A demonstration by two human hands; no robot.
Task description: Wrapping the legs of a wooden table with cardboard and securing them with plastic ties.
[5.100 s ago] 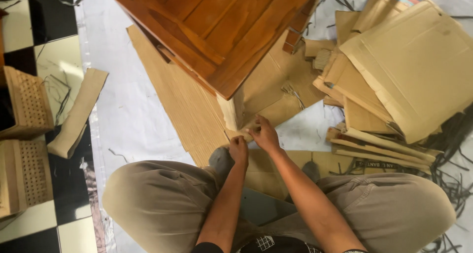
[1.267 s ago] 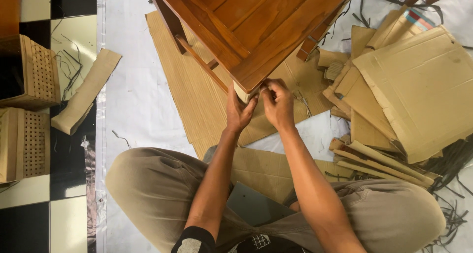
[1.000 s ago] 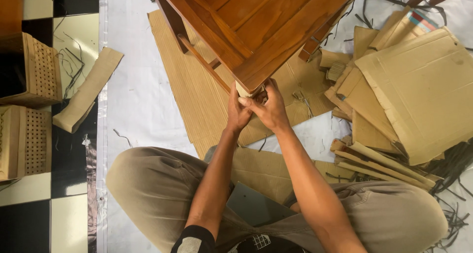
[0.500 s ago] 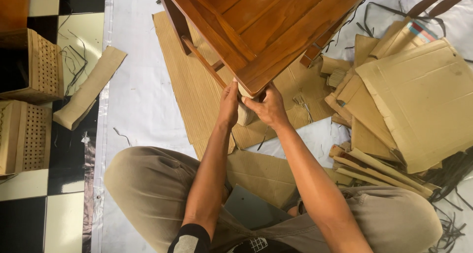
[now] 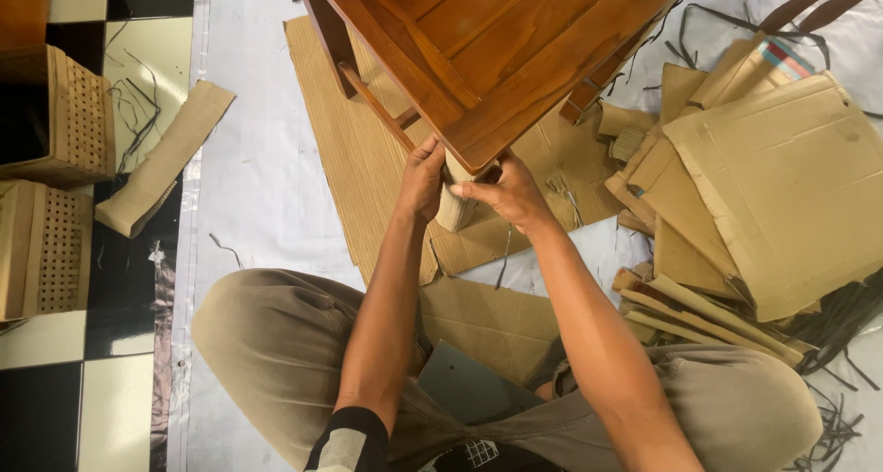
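Head camera looks straight down, close above the floor [image 5: 258,178].

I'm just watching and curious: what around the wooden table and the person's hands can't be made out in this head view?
- Wrapped table leg: its top is hidden under the wooden table corner; its sides by the left hand and right hand.
- Table: cut off by the top edge.
- Grey flat piece: partly hidden behind the arms.
- Cardboard pile: cut off by the right edge.

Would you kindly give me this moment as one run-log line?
left hand: grips cardboard-wrapped table leg | right hand: pinches wrap on the leg | wooden table: overhead | cardboard pile: right
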